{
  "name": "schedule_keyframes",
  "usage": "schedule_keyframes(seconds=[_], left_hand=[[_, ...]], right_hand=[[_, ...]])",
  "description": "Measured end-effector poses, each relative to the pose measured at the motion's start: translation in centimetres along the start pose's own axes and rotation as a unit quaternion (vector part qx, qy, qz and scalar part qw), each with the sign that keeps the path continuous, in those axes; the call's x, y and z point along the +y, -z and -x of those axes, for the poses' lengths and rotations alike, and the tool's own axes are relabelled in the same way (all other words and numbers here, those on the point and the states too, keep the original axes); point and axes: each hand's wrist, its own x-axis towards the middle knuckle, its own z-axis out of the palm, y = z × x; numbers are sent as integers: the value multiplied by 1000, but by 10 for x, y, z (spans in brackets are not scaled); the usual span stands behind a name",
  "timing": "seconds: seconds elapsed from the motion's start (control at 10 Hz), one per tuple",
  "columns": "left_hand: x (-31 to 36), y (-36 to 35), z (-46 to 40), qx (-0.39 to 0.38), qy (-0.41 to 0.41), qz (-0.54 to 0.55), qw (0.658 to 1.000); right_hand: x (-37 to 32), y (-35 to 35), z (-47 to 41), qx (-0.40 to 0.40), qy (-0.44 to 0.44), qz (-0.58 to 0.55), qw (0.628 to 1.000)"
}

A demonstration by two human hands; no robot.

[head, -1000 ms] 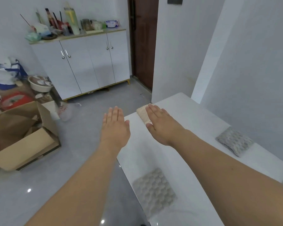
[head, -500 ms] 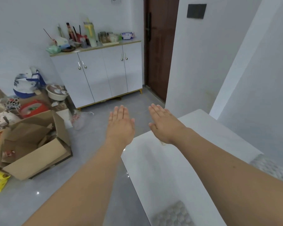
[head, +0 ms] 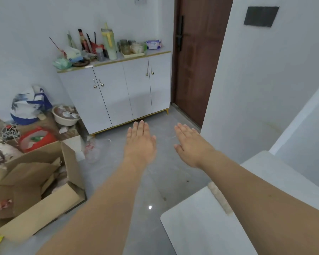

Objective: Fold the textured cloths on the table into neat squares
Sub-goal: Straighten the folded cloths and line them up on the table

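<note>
Both arms stretch out in front of me at chest height. My left hand (head: 139, 142) is flat, palm down, fingers straight, over the grey floor and holds nothing. My right hand (head: 191, 144) is flat and empty too, beyond the table's far corner. The white table (head: 195, 229) fills the lower right. A beige folded cloth (head: 220, 199) lies on it near the far edge, mostly hidden under my right forearm. The grey textured cloths are out of view.
A white cabinet (head: 118, 92) with bottles and jars on top stands ahead. An open cardboard box (head: 35, 184), bags and a basin (head: 65, 115) crowd the floor at left. A brown door (head: 197, 57) is at the back, a white wall (head: 256, 85) to the right.
My view has tilted upward and the arms have lifted. My right hand left the beige cloth and now hovers past the table. The grey cloths have dropped out of sight.
</note>
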Motion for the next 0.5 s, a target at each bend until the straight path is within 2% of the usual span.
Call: schedule_keyframes(seconds=[0.3,0.5], left_hand=[[-61,23,-72,22,-42,-27,999],[-97,14,-156,4,-115,-48,992]], right_hand=[[-22,4,-73,20,-32,-23,999],[-27,-4,-136,38,-121,-37,991]])
